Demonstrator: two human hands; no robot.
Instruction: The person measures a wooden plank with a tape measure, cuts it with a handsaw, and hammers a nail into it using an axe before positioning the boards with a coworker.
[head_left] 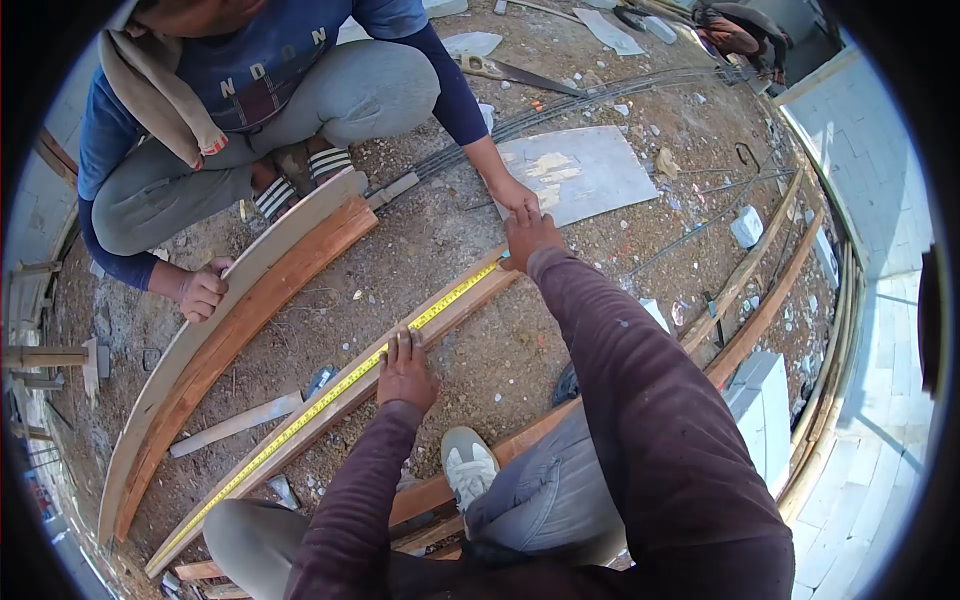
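Note:
A yellow measuring tape [330,396] lies stretched along a long wooden board [360,400] that runs from the lower left to the centre. My left hand [407,375] rests on the board with its fingers spread over the tape. At the board's upper right end, my right hand [530,240] is closed at the end of the tape; what its fingers grip is hidden. It meets the hand of a co-worker [517,197] there. That person's other hand [203,292] holds a light plank [190,330] standing on edge beside a reddish beam [250,310].
A handsaw [530,80] lies at the top, above a grey panel [590,180]. Metal rods cross the ground near it. More timbers [770,300] and a pale block [760,410] are at the right. A second person [740,35] crouches at the top right.

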